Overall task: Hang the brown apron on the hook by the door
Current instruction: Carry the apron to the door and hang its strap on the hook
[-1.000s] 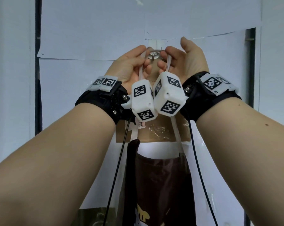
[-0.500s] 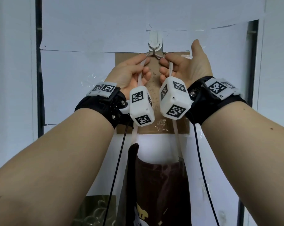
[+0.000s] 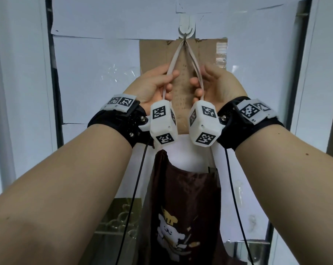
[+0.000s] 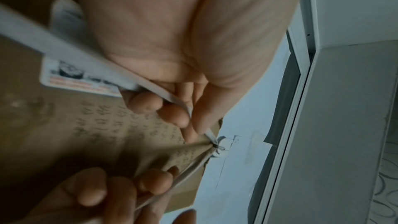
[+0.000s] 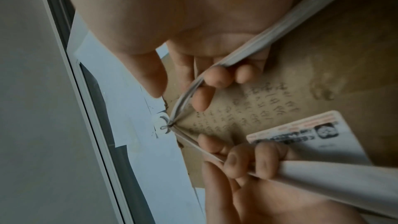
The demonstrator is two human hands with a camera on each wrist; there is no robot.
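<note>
The brown apron point(image 3: 184, 197) with a cartoon print hangs flat against the wall below my wrists. Its pale neck strap point(image 3: 173, 60) is looped over the metal hook point(image 3: 186, 32) on a white wall mount, and both sides run down into my hands. My left hand point(image 3: 167, 83) pinches the left side of the strap between thumb and fingers. My right hand point(image 3: 197, 83) curls round the right side. The wrist views show the strap point(image 4: 168, 94) point(image 5: 189, 89) drawn taut to the hook point(image 4: 219, 146) point(image 5: 164, 126).
A brown cardboard sheet point(image 3: 154, 54) with handwriting is taped to the white papered wall behind the strap. A dark door frame point(image 3: 303, 73) stands to the right and another dark vertical bar point(image 3: 54, 83) to the left. A white printed label point(image 5: 301, 130) hangs near the strap.
Both hands have slid down the strap, away from the hook. The strap loop now rests on the hook, and the hands have moved a little apart.
</note>
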